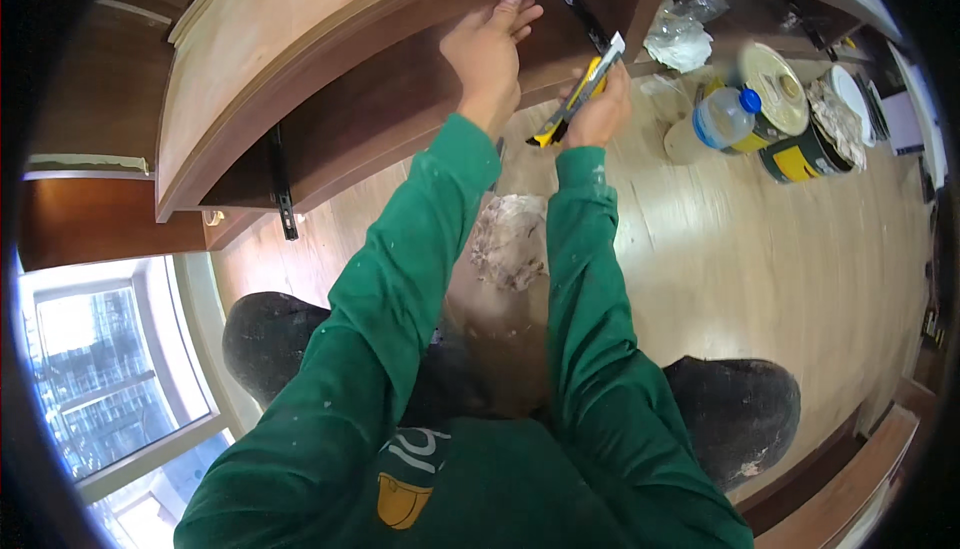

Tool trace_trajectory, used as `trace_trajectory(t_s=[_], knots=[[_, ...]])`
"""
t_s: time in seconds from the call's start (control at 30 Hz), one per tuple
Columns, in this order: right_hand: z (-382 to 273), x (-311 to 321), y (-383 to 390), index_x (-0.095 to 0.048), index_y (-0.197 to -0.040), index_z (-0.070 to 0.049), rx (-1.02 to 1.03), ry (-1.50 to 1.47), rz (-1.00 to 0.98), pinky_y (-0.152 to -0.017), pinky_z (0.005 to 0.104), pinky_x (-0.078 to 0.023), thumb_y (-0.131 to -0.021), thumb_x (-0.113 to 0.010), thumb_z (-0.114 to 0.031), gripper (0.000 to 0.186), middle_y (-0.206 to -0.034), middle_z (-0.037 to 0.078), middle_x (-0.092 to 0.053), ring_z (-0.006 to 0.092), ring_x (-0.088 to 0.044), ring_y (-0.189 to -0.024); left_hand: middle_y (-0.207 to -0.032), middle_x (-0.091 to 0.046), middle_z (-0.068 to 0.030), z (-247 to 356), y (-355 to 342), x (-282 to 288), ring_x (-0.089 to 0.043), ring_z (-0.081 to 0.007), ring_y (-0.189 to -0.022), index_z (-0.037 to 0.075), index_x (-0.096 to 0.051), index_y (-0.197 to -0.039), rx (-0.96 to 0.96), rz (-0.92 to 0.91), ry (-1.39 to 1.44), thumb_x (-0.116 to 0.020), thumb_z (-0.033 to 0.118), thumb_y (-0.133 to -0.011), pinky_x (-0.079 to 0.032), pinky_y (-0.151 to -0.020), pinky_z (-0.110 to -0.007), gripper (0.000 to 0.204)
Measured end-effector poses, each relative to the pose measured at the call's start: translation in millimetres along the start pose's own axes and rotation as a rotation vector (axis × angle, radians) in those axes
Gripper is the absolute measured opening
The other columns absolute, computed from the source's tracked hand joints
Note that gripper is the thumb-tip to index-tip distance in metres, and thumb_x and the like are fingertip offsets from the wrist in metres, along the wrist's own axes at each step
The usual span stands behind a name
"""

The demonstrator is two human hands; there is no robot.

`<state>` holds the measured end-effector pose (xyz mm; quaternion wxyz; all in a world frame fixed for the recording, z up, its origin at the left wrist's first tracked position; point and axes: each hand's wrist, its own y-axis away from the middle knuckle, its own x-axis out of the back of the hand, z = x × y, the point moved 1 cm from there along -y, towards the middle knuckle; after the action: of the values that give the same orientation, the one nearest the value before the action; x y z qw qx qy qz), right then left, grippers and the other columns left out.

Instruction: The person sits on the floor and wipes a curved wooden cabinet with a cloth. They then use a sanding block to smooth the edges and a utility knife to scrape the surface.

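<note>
My right hand (604,109) is closed round a yellow and black utility knife (578,101), whose tip points up and away toward the cabinet. My left hand (490,51) is raised against the lower edge of a brown wooden cabinet rail (400,34). Its fingers are curled in with the thumb lying along them; whatever they pinch is too small or hidden to make out. Beyond the knife, a black metal drawer slide (585,19) runs into the open bay. Another drawer slide (281,189) hangs at the left end of the cabinet.
A crumpled, dirty cloth-like heap (510,241) lies on the wood floor (700,279) between my knees. To the right stand a plastic bottle with a blue cap (724,117), a lidded bucket (772,89) and a dark bucket (800,157). Clear plastic wrapping (682,34) sits in the right bay.
</note>
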<state>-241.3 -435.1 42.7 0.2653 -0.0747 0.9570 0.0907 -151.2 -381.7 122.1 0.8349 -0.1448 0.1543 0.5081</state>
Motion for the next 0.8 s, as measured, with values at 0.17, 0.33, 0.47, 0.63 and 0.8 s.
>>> trace_trajectory(t_s=[0.17, 0.33, 0.47, 0.63, 0.8], knots=[[-28.7, -2.9, 20.4, -0.054, -0.126, -0.007, -0.122, -0.154, -0.013, -0.052, 0.0312, -0.048, -0.093, -0.043, -0.029, 0.04, -0.082, 0.011, -0.064, 0.0185, -0.058, -0.056, -0.102, -0.068, -0.0191, 4.9, -0.5, 13.2, -0.07, -0.0268, -0.09, -0.008, -0.058, -0.104, 0.022, -0.071, 0.04, -0.062, 0.009, -0.091, -0.052, -0.077, -0.034, 0.021], [-34.9, 40.7, 29.1, -0.048, -0.137, -0.012, 0.018, -0.11, -0.077, -0.056, 0.0313, -0.048, -0.093, -0.046, -0.026, 0.046, -0.089, 0.009, -0.063, 0.0183, -0.059, -0.065, -0.102, -0.068, -0.0192, 22.3, 6.1, 55.8, -0.07, -0.0266, -0.091, -0.007, -0.058, -0.103, 0.02, -0.053, 0.036, -0.061, 0.009, -0.091, -0.052, -0.079, -0.034, 0.02], [-56.6, 80.9, 42.1, -0.047, -0.138, -0.012, 0.068, -0.004, -0.067, -0.057, 0.0311, -0.048, -0.093, -0.046, -0.024, 0.047, -0.088, 0.007, -0.06, 0.0177, -0.057, -0.066, -0.103, -0.068, -0.0189, 42.2, 10.5, 97.5, -0.069, -0.0277, -0.094, -0.006, -0.058, -0.103, 0.041, -0.006, 0.059, -0.06, 0.01, -0.092, -0.052, -0.082, -0.035, 0.019], [-101.0, 67.4, 56.7, -0.052, -0.133, -0.009, 0.09, -0.124, -0.095, -0.053, 0.0276, -0.045, -0.092, -0.046, -0.02, 0.043, -0.082, 0.005, -0.057, 0.0158, -0.054, -0.062, -0.109, -0.067, -0.0189, 60.1, 8.6, 132.7, -0.067, -0.0286, -0.099, -0.006, -0.055, -0.107, 0.102, 0.022, 0.088, -0.056, 0.011, -0.094, -0.051, -0.086, -0.036, 0.021], [-113.9, 55.8, 71.3, -0.055, -0.125, -0.006, 0.099, -0.098, -0.091, -0.058, 0.0302, -0.05, -0.095, -0.049, -0.021, 0.034, -0.086, 0.006, -0.06, 0.0183, -0.06, -0.068, -0.109, -0.067, -0.0206, 55.9, 9.6, 127.1, -0.068, -0.0295, -0.097, -0.005, -0.055, -0.104, 0.099, 0.092, 0.144, -0.053, 0.009, -0.095, -0.05, -0.085, -0.037, 0.017]])
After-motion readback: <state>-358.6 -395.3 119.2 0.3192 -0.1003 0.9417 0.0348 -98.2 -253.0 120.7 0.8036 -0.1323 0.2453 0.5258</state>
